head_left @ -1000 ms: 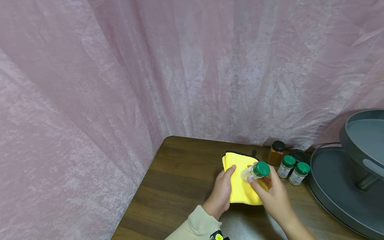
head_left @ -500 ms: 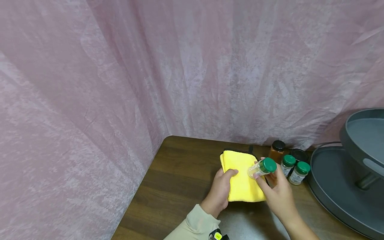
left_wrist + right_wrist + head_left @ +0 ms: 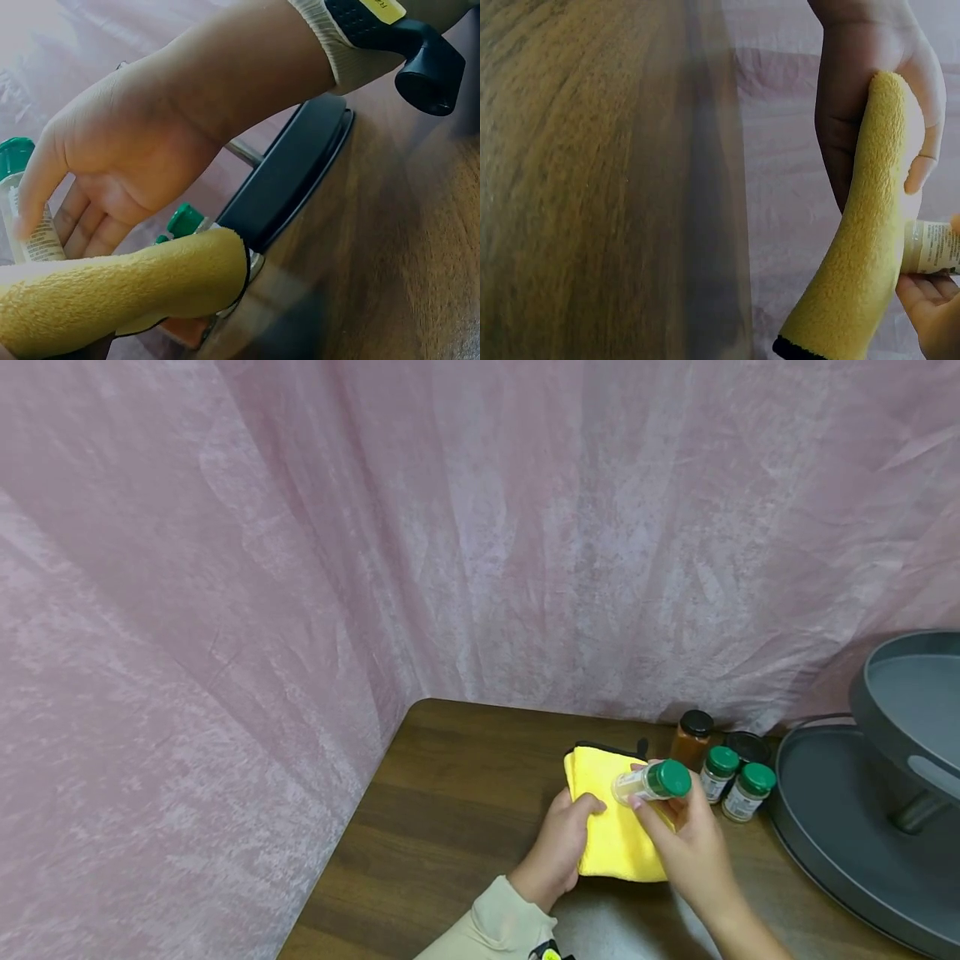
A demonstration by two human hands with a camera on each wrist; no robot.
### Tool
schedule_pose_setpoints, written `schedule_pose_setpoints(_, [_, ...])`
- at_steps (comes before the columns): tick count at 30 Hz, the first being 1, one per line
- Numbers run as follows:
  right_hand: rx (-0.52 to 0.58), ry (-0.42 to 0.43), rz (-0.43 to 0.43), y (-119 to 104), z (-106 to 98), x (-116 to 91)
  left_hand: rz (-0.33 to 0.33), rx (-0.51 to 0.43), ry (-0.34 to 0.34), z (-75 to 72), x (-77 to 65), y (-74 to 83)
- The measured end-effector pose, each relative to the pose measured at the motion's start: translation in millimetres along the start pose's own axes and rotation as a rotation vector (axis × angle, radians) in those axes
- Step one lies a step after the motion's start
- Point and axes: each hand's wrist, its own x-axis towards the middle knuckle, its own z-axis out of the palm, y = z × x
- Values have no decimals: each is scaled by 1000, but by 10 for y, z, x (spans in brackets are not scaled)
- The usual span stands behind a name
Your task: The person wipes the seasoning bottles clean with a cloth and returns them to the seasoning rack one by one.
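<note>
My left hand (image 3: 558, 843) grips a folded yellow cloth (image 3: 611, 852) with black edging, thumb on top and the other fingers beneath it. In my right hand (image 3: 693, 852) is a small spice jar (image 3: 651, 782) with a green lid, pinched between thumb and fingers. The jar lies tilted over the cloth, its lid toward the right. In the right wrist view the jar's base (image 3: 915, 247) meets the cloth's face (image 3: 862, 225). The left wrist view shows the right thumb across the jar's printed label (image 3: 41, 240).
Two green-lidded jars (image 3: 720, 768) stand right of my right hand, beside a brown jar with a black lid (image 3: 692, 739) and another black lid (image 3: 748, 747). A dark two-tier round tray (image 3: 825, 827) fills the right side. A pink curtain (image 3: 525, 568) hangs behind the wooden table (image 3: 427, 793).
Cloth and jar first shifted, the jar going right and up. Since then the cloth has moved slightly right and down, with the jar staying nearly in place. Both hands keep their holds.
</note>
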Motion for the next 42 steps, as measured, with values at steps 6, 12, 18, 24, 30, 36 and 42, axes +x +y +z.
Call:
schedule_pose_setpoints(6, [-63,-55,-18,-2,27,-15,35,-24,16,-40,27,15])
schedule_pose_setpoints(12, [-43,-44,-58,29,7,4,56,-47,53,-70,38,46])
schedule_pose_setpoints(18, [-52,-12,-55,47,-34,22,58,-51,45,-66,27,46])
schedule_pose_setpoints(24, [-56,34,-55,38,-63,45,7,-27,44,-40,9,17])
schedule_pose_setpoints(30, [-31,27,-63,26,-45,54,5,-17,5,-9,-3,-38])
schedule_pose_setpoints(36, [-65,-65,-34,18,-7,13,20,-34,36,-14,25,-68])
schedule_pose_setpoints(42, [-118,-113,-33,37,-13,8,65,-57,48,-48,76,-60])
